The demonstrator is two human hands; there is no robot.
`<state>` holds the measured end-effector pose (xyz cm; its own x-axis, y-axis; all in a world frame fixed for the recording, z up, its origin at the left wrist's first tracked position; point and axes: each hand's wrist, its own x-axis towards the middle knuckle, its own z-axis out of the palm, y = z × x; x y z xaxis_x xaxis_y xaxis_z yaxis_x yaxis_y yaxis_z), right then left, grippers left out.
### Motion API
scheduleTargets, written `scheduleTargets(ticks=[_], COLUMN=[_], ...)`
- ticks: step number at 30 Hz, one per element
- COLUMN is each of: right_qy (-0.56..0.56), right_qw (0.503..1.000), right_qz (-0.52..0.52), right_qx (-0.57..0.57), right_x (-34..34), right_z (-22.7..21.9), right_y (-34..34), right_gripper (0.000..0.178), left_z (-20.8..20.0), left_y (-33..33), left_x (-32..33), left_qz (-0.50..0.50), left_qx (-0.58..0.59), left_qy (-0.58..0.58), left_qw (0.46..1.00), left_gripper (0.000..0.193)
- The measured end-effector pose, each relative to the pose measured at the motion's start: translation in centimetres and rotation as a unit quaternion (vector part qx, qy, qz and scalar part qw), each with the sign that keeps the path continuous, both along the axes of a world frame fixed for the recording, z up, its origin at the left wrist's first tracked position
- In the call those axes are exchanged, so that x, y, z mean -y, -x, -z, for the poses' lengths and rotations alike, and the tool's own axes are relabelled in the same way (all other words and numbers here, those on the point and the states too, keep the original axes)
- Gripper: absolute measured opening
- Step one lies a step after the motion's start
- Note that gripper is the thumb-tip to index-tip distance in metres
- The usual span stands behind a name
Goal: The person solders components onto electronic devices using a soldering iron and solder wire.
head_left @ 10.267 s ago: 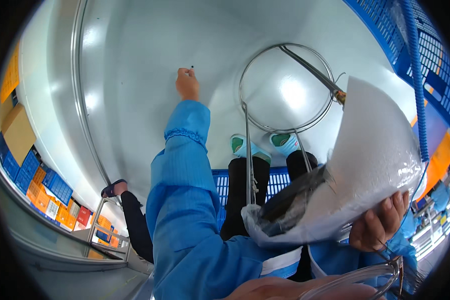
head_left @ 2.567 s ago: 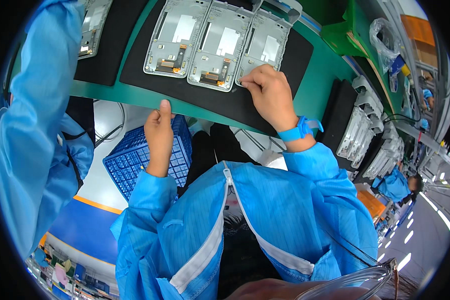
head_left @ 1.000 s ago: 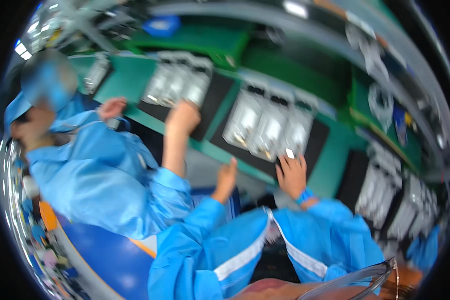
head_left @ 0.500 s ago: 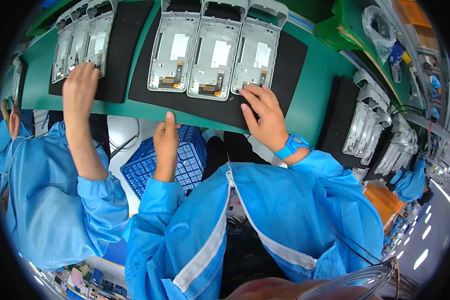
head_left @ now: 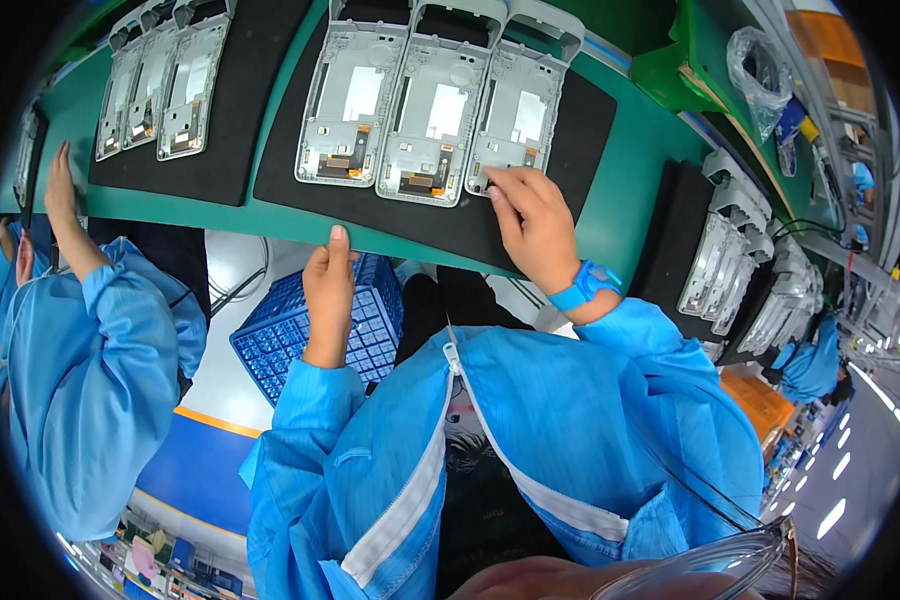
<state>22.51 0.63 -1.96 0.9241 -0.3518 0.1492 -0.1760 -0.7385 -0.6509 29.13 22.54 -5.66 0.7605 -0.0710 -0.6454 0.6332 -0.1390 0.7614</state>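
Three grey housings (head_left: 440,138) are lying part-assembled, seemingly; right hand (head_left: 540,225) at the rightmost, left hand (head_left: 328,287) apart, both grips indeterminable.

On the bench (head_left: 620,205), a mat (head_left: 582,125) lies near the front edge, with three casings (head_left: 435,105) side by side on it. The right hand (head_left: 542,230) is at the near end of the rightmost casing. The left hand (head_left: 328,285) is at the bench's front edge, with a crate (head_left: 270,340) below. Left along the bench, a second mat (head_left: 228,140) carries three more casings (head_left: 150,95); further casings (head_left: 715,270) lie to the right.
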Motion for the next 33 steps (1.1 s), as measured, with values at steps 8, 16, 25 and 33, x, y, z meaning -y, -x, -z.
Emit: scheduleTargets(ticks=[8, 16, 25, 33], right_qy=[0.09, 0.015, 0.018, -0.064], right_qw=[0.994, 1.0, 0.989, 0.986], right_qz=[-0.019, -0.008, -0.122, -0.148], right_qx=[0.064, 0.015, 0.075, 0.029], right_x=[-0.3, 0.4, 0.1, 0.7], right_z=[1.1, 0.3, 0.0, 1.6], right_y=[-0.3, -0.7, 1.7, 3.8], right_gripper=[0.014, 0.007, 0.011, 0.01], left_z=[0.3, 0.4, -3.7, -1.1], left_y=[0.1, 0.3, -5.8, -11.3], left_x=[0.0, -0.1, 0.7, 0.4], left_qz=[-0.002, -0.003, 0.094, 0.188], left_qx=[-0.005, -0.004, 0.415, 0.439], left_qy=[0.003, 0.004, -0.343, -0.438], left_qw=[1.0, 1.0, 0.837, 0.761], left_gripper=[0.04, 0.04, 0.033, 0.026])
